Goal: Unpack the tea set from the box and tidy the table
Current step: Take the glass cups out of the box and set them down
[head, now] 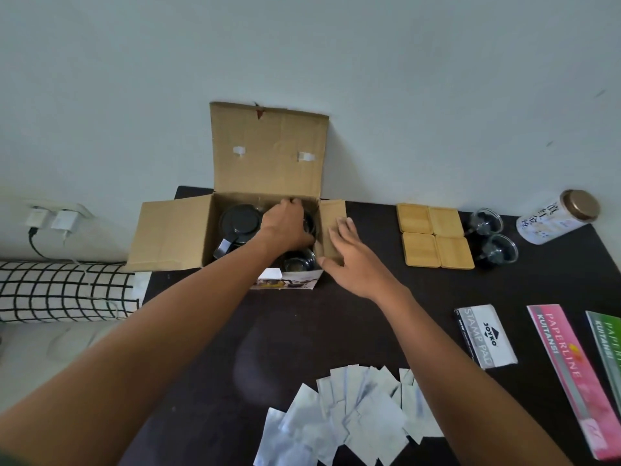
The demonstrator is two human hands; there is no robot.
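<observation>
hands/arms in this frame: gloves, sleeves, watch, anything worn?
Nothing worn that shows. The left hand and right hand are both bare: no gloves, rings or watch visible. Both forearms are bare up to the picture's edge, with no cuff or strap at either wrist. A sliver of dark green at the bottom left corner may be clothing; too little shows to tell.

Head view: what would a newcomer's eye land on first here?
The open cardboard box against the wall, with the left hand reaching inside beside the black teapot and the right hand flat on its side flap. Then the four wooden coasters and two glass cups to the right.
</observation>
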